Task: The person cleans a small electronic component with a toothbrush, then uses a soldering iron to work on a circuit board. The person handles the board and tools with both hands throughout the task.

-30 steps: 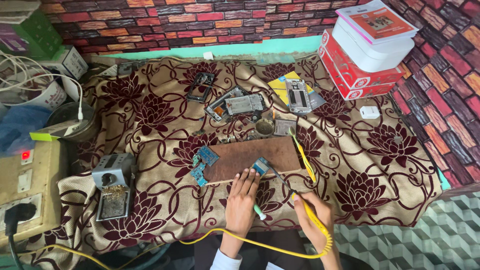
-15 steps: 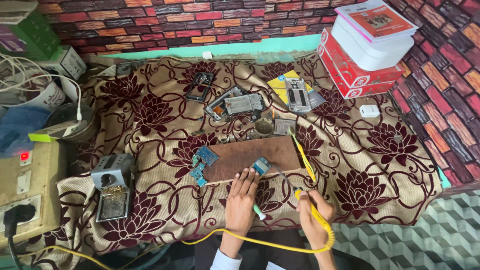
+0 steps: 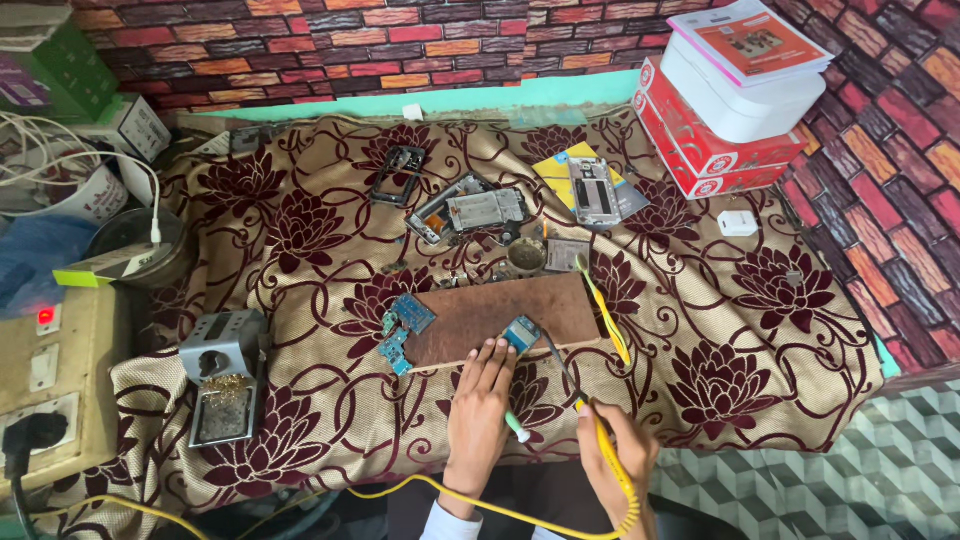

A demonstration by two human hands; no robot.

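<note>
A small blue circuit board [image 3: 521,333] lies at the near edge of a brown wooden board [image 3: 500,315], itself near the front edge of the cloth-covered surface [image 3: 760,330]. The left hand [image 3: 480,405] lies flat, fingers extended, fingertips [image 3: 492,347] touching the wooden board just beside the circuit board; a green-tipped tool [image 3: 517,428] shows by its thumb. The right hand [image 3: 618,455] is closed around a yellow soldering iron [image 3: 600,440], tip angled toward the circuit board, its coiled yellow cable [image 3: 480,500] trailing along the front edge. Two more blue boards [image 3: 400,330] lie off the wooden board's left end. A grey stand [image 3: 222,385] sits toward the front left; phone frames [image 3: 470,208] lie farther back; boxes [image 3: 730,100] occupy the rear right corner.
</note>
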